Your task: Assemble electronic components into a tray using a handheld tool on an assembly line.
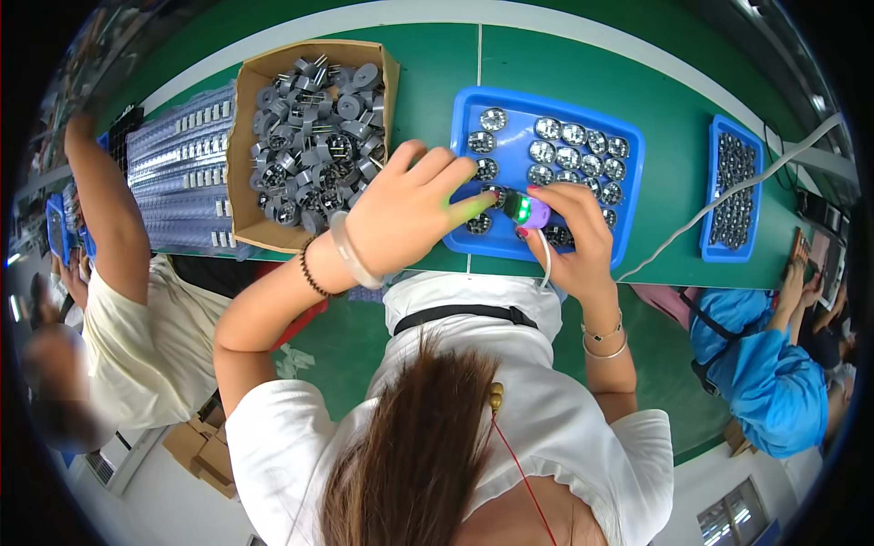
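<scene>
My right hand (pixel 575 232) pinches a small purple device (pixel 533 213) with a black end, a glowing green light and a white cord (pixel 546 257). The device's black end faces left, against a small round part (pixel 494 195). At that part is the tip of my left hand's (pixel 405 211) extended index finger, lit green. The left hand's other fingers are curled and its thumb is hidden, but it seems to steady the part. Both hands are over a blue tray (pixel 549 96) with rows of shiny round parts (pixel 574 135). Some parts lie partly hidden below the hands.
Left of the tray stands an open cardboard box (pixel 391 91) of grey round pieces with metal prongs. Clear plastic trays (pixel 173 173) lie beyond it. A second blue tray (pixel 706 223) sits at right, near a grey cable (pixel 696 218). People sit on both sides.
</scene>
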The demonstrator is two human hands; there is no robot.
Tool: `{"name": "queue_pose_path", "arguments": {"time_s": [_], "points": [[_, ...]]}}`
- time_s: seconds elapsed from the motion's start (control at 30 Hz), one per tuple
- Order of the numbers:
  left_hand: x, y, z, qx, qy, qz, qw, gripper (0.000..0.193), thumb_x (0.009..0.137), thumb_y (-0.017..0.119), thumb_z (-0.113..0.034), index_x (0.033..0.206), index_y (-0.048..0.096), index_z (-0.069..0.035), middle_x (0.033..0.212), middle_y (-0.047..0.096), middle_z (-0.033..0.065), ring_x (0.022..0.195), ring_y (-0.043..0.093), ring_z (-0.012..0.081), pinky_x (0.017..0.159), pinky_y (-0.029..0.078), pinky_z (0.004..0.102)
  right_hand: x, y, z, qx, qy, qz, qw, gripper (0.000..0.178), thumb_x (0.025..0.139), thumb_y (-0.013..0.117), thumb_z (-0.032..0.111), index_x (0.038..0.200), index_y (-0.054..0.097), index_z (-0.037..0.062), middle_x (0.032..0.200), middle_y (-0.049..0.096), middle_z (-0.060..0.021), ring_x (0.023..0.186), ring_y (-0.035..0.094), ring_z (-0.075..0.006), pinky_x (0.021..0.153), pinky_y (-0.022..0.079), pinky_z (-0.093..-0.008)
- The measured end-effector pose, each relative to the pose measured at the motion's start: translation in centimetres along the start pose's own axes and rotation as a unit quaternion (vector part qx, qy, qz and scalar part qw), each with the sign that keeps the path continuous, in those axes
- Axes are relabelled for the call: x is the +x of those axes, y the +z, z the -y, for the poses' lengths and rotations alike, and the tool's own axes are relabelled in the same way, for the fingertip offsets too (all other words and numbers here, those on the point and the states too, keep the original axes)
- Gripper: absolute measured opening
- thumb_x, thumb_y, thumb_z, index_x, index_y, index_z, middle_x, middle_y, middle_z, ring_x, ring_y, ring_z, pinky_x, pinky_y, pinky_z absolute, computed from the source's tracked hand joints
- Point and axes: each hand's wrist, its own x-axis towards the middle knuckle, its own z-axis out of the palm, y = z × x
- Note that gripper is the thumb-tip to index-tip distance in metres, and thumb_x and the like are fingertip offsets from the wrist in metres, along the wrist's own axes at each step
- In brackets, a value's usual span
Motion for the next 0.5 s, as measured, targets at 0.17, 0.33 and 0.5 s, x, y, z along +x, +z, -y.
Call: {"name": "queue_pose_path", "arguments": {"time_s": [0.17,0.33,0.5], "points": [[0.7,1.6,0.7,0.044,0.04,0.031,0.998,0.036,0.077,0.057,-0.017,0.111,0.068,-0.023,0.105,0.053,0.0028,0.1,0.05,0.02,0.09,0.039,0.0383,-0.4,-0.5,-0.2,-0.013,0.009,-0.001,1.0,0.037,0.073,0.075,0.009,0.108,0.063,0.0004,0.101,0.061,-0.0155,0.091,0.06,-0.0294,0.081,0.049,-0.0353],[1.0,1.2,1.1,0.053,0.049,0.033,0.997,0.034,0.078,0.057,-0.018,0.11,0.069,-0.023,0.107,0.053,0.0022,0.103,0.049,0.0203,0.093,0.038,0.0386,-1.4,-1.6,-0.9,-0.042,0.005,-0.056,0.998,0.039,0.076,0.074,0.015,0.108,0.062,-0.0032,0.103,0.059,-0.0156,0.093,0.058,-0.0261,0.083,0.047,-0.0335],[1.2,1.5,0.8,0.045,0.054,0.042,0.997,0.037,0.079,0.055,-0.016,0.113,0.067,-0.025,0.107,0.053,0.0025,0.102,0.05,0.0201,0.093,0.038,0.0379,-1.0,-3.2,-0.6,0.042,0.049,-0.122,0.99,0.04,0.08,0.072,0.016,0.111,0.057,-0.0057,0.113,0.052,-0.0162,0.097,0.056,-0.0228,0.085,0.047,-0.0323]]}}
